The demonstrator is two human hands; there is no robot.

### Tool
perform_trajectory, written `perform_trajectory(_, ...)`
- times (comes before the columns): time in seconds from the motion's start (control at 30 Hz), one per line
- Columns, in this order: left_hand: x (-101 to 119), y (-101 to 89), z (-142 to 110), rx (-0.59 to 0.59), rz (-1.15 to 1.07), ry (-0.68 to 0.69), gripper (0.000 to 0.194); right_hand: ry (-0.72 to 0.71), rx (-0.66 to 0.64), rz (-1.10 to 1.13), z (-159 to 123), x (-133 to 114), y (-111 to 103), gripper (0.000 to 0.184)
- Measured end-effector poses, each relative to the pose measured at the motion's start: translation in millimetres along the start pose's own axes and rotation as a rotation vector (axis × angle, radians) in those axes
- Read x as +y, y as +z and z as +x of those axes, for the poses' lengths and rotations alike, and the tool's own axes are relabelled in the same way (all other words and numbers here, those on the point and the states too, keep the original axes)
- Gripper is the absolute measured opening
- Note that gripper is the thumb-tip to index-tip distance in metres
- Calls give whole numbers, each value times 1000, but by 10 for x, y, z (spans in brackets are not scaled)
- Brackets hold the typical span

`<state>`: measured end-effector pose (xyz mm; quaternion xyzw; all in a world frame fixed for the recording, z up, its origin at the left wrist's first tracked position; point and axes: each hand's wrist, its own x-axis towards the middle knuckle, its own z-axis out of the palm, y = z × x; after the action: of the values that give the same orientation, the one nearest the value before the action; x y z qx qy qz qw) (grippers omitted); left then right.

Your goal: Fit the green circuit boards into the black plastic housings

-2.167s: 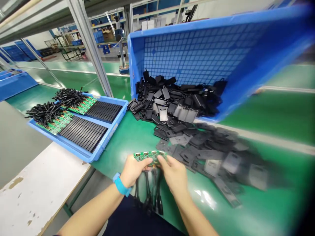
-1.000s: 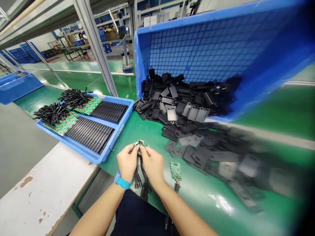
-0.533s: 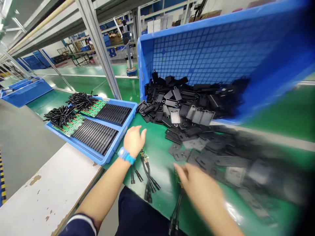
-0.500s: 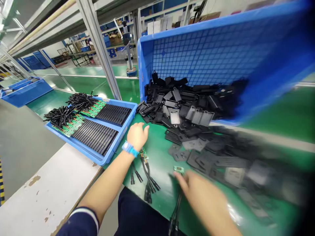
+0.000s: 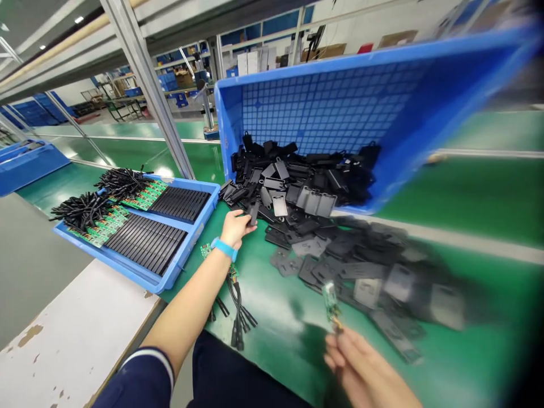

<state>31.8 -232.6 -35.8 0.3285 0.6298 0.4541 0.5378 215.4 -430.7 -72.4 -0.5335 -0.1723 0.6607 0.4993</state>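
Note:
My left hand (image 5: 236, 228), with a blue band at the wrist, reaches to the near edge of the pile of black plastic cases (image 5: 278, 184). Its fingers are closed on one black plastic case (image 5: 254, 213). At the lower right, my right hand (image 5: 361, 362) pinches a small green circuit board (image 5: 330, 300) near its wire end and holds it up above the table. The board is slightly blurred. Under my left forearm lie more circuit boards (image 5: 205, 250), partly hidden, with black cables (image 5: 238, 309) trailing toward me.
A large blue crate (image 5: 340, 71) lies tipped on its side, cases spilling out. Flat black plates (image 5: 327, 266) spread across the green table (image 5: 280, 334) to the right. At left, a blue tray (image 5: 164, 283) holds rows of black cases and wired boards. A metal post (image 5: 147, 85) stands behind it.
The joined boards were separated and set down. My left hand has then moved forward and taken a case from the pile. My right hand has picked up one board and raised it.

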Motion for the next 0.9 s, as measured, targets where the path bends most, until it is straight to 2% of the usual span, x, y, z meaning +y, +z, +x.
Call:
perform_trajectory(0.1,-236,-162,-451,-200,-148,-25,21,38,27,112,-19,-61,26,30)
perform_trajectory(0.17,-398,-200,-724,-324,-275,-88,27,50,38,121,-16,-64,89,27)
perform_trajectory(0.27,-564,-139,-1025,-519,-567,-193,29,38,19,92,-33,-38,216,20)
perform_trajectory(0.37,-598,-32,-1179,-636,-737,-254,23,23,-5,48,-65,-8,322,21)
perform_trajectory(0.57,-560,43,-1279,-659,-833,-235,35,-2,23,53,-79,2,398,25)
perform_trajectory(0.9,-636,75,-1321,-593,-708,-127,31,39,-8,55,-43,-1,450,25)
